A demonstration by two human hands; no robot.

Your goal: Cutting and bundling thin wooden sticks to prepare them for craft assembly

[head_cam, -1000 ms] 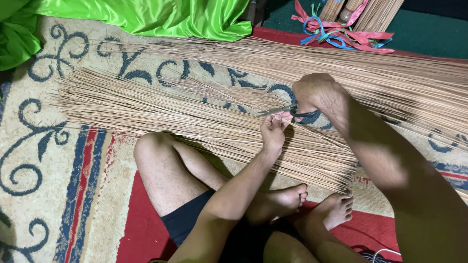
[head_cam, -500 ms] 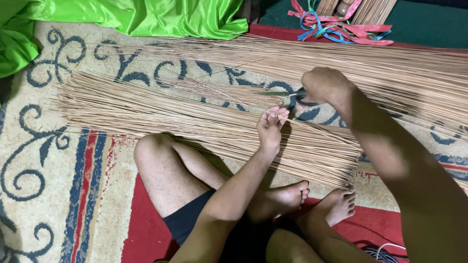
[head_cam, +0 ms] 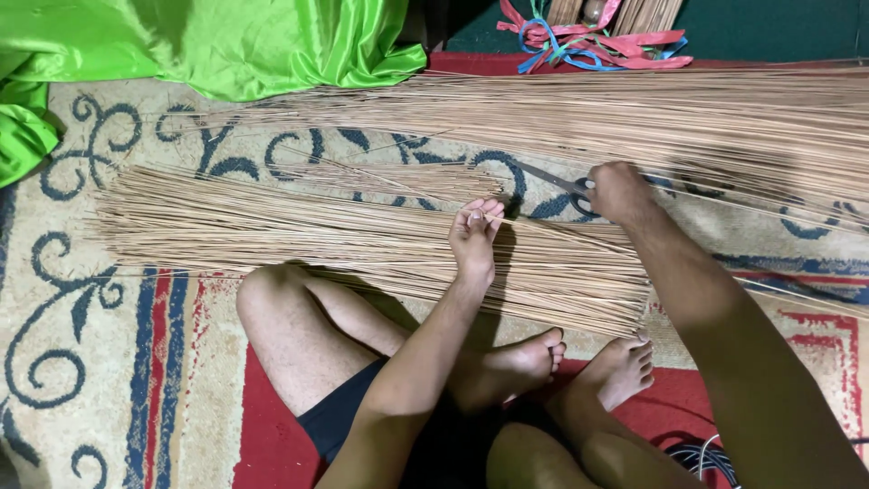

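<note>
Thin straw-coloured sticks (head_cam: 299, 231) are seen from the head camera spread in a long flat layer on a patterned carpet (head_cam: 100, 362), just beyond the crossed legs of the seated person. A single stick is pinched between the closed fingertips of the left hand (head_cam: 473, 237), which rests on the near layer. Grey scissors (head_cam: 557, 184) are gripped by the right hand (head_cam: 618, 192), fingers curled shut around the handles, blades pointing left between the two layers. A second, larger layer of sticks (head_cam: 634, 118) is laid farther out. Green cloth (head_cam: 208, 41) is bunched at the top left, and red and blue ribbons (head_cam: 588, 41) are heaped at the top.
</note>
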